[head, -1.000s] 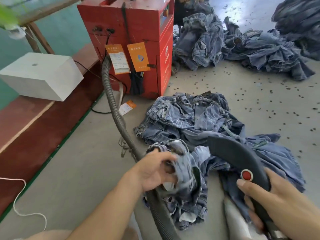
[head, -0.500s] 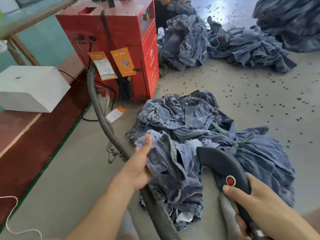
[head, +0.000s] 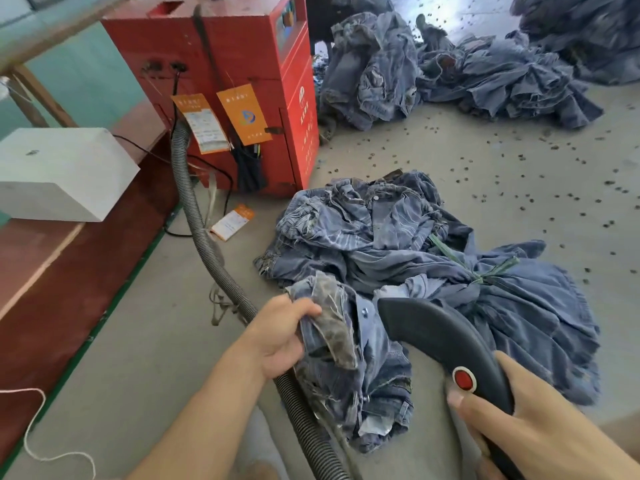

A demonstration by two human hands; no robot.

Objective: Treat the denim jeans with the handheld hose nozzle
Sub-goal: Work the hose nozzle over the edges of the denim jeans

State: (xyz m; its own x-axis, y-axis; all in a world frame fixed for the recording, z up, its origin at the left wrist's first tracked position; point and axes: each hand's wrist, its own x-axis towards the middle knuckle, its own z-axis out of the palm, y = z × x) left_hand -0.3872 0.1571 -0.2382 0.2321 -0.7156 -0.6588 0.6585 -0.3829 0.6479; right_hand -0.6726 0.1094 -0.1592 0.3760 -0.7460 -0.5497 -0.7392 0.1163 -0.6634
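The denim jeans [head: 349, 362] lie crumpled on the grey floor [head: 145, 341], faded blue with pale wash streaks, a metal button showing beside the waistband and a frayed, dirty-grey flap of cloth turned up at the near left edge. They form the near end of a larger heap of denim [head: 398, 237] that spreads toward the middle of the floor, with a green strip knotted around part of it. The left hand [head: 280, 337] has its fingers curled round that upturned flap, gripping the cloth and lifting it slightly off the pile. The right hand [head: 540, 427] is closed around the rear of the handheld hose nozzle [head: 440, 337], a dark curved plastic body with a round red button on top; the thumb tip rests just beside the button, and the nozzle's blunt front end sits over the jeans, just right of the held flap. A grey ribbed hose [head: 204, 244] runs across the floor under the left wrist to a red machine [head: 242, 57] at the far left, which carries orange tags. A white box [head: 59, 174] sits on a reddish board along the left edge. More denim piles [head: 450, 74] lie at the far side, with small dark bits scattered over the floor.
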